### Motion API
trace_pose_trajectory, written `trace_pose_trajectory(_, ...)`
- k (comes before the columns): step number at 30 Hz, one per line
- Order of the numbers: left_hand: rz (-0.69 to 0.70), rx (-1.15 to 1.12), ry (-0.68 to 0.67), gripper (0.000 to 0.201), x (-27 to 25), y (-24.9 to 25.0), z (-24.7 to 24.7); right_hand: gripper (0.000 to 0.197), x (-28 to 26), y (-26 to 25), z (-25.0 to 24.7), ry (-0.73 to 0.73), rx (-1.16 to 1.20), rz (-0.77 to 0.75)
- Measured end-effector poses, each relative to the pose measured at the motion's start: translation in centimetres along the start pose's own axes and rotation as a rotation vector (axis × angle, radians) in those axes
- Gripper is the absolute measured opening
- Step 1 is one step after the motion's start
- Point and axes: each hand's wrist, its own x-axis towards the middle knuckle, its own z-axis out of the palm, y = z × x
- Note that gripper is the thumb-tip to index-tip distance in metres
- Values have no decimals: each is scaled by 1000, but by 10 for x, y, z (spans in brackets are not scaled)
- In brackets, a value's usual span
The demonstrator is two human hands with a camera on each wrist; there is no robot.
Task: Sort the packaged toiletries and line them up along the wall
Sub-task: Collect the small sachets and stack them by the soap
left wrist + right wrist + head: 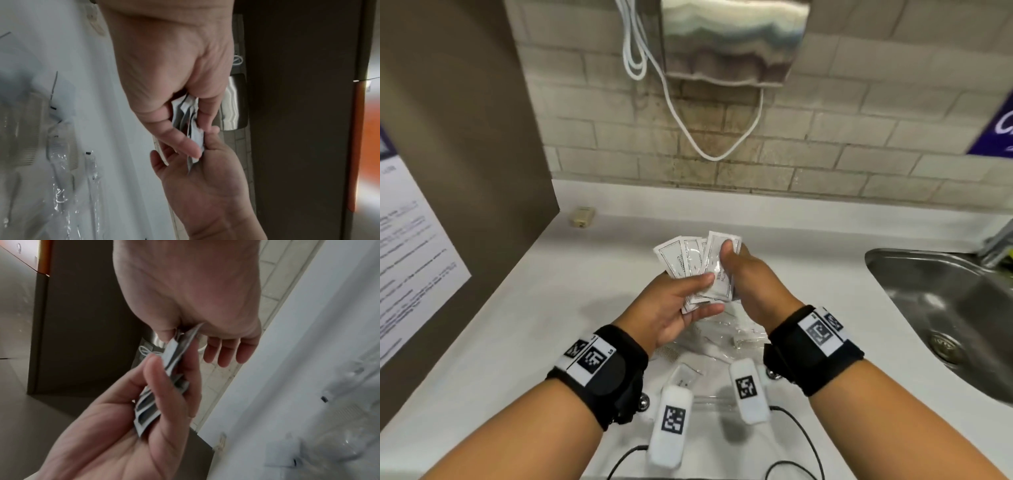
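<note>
**Both hands on a fan of sachets**

Here the left hand (pixel 674 308) and right hand (pixel 748 274) meet above the counter (pixel 534 325), sharing a fanned bunch of white sachets (pixel 688 257). The left hand lies palm up, its thumb pressed across the lower ends of the sachets and its fingers curled beneath them. The right hand comes in from the side, thumb on the front of the nearest sachet and fingers behind it, pinching its upper part. From the left wrist, the sachets (pixel 188 116) show edge-on between the thumb and fingers of both hands; from the right wrist, the same stack (pixel 162 386) runs slantwise from one grip to the other.

The bunch is held clear of the counter, out in front of the tiled wall (pixel 825 154) and not touching it. Below the wrists, clear packets (pixel 722 342) lie loose on the counter, with a comb (pixel 30 129) showing inside one of them. A single small sachet (pixel 683 371) lies flat there too.

A steel sink (pixel 945 308) is sunk in the counter to the right. A metal dispenser (pixel 729 37) hangs on the wall above, a white cord (pixel 688 133) looping under it. A brown partition (pixel 458 137) bearing a printed notice (pixel 410 257) stands at the left.
</note>
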Motion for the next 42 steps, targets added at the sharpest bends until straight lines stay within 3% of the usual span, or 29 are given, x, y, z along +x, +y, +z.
trace_pose_trajectory(3,43,41,38,19,-5,1,-5,54,1,12,3,-74,35,19)
trace_pose_trajectory(5,72,27,58,17,-8,1,-9,58,1,10,2,27,90,8)
trace_pose_trajectory(8,97,5,96,16,-12,3,-15,46,0,3,-3,188,186,-36)
trace_pose_trajectory(11,96,20,116,15,-16,2,-16,19,-4,1,0,159,107,-57)
trace_pose_trajectory(14,93,60,130,16,-19,3,-18,24,-6,6,11,130,-22,-76)
trace_pose_trajectory(16,83,59,170,17,-21,4,-21,26,-5,6,13,188,-53,-87)
trace_pose_trajectory(20,78,16,225,15,-24,5,-32,23,-3,-5,-1,317,112,-92)
trace_pose_trajectory(26,96,-10,198,19,-26,7,-38,21,-7,-13,-7,367,146,-67)
trace_pose_trajectory(28,94,1,186,15,-26,7,-37,17,-9,-10,5,385,79,-48)
trace_pose_trajectory(31,82,29,162,9,-26,8,-34,15,-14,-2,30,292,-38,-78)
trace_pose_trajectory(34,69,79,77,19,-27,8,-33,24,-12,9,44,226,-214,-93)
trace_pose_trajectory(36,41,50,34,22,-27,10,-36,30,-7,15,41,267,-268,-109)
trace_pose_trajectory(39,-3,-69,-27,30,-27,14,-39,19,-1,18,25,341,-125,-46)
trace_pose_trajectory(42,20,-90,-34,28,-26,17,-40,33,0,15,7,303,86,-43)
